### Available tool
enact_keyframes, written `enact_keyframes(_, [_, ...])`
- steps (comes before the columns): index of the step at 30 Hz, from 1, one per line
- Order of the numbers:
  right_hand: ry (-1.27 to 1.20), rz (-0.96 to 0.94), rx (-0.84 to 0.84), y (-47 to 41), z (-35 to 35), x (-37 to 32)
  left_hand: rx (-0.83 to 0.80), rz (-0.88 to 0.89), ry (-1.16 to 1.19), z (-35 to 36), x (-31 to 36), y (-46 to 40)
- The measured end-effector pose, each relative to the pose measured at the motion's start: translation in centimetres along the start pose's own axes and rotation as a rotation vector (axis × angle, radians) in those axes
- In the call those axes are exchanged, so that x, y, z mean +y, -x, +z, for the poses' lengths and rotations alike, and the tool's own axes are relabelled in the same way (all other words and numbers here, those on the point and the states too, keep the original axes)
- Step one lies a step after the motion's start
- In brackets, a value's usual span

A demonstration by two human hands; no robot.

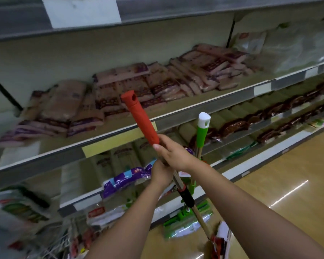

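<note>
A mop with a red rubber handle grip (pixel 138 116) and a wooden-coloured pole (pixel 199 217) slants from the upper middle down to the lower right. My right hand (pixel 173 154) grips the pole just below the red grip. My left hand (pixel 161 173) grips the pole right under it. A black and red collar (pixel 185 195) sits on the pole below my hands. The mop's red head (pixel 218 243) shows at the bottom edge, partly cut off.
A second mop with a green and white handle (pixel 202 130) stands behind, its green head (pixel 187 219) on the floor. Shelves (pixel 176 116) hold several pink and brown packets (pixel 157 85). The tan floor (pixel 288 174) stretches right.
</note>
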State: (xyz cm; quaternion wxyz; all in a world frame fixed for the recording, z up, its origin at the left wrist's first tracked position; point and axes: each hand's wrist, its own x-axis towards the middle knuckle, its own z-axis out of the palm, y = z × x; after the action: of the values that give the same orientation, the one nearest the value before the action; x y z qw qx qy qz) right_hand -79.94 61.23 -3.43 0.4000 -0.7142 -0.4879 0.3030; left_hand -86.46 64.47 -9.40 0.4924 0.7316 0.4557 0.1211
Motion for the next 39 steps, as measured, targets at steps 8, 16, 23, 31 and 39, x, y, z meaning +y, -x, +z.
enact_keyframes(8, [0.051, -0.179, -0.043, 4.8, -1.8, -3.4, 0.066, 0.152, 0.115, -1.2, 1.9, 6.0])
enact_keyframes(16, [0.061, -0.432, -0.055, 7.9, 1.4, -12.4, 0.288, 0.202, 0.3, -8.6, 3.0, 12.5])
enact_keyframes(23, [0.026, -0.66, -0.115, 8.5, 11.0, -21.6, 0.53, 0.192, 0.452, -19.2, -0.8, 18.8])
enact_keyframes(31, [-0.316, -0.838, -0.324, 11.7, 28.6, -35.3, 0.768, 0.088, 0.431, -35.4, -10.6, 29.5])
enact_keyframes(39, [-0.524, -0.983, -0.623, 16.3, 46.9, -48.8, 1.112, 0.019, 0.461, -51.3, -20.5, 41.5])
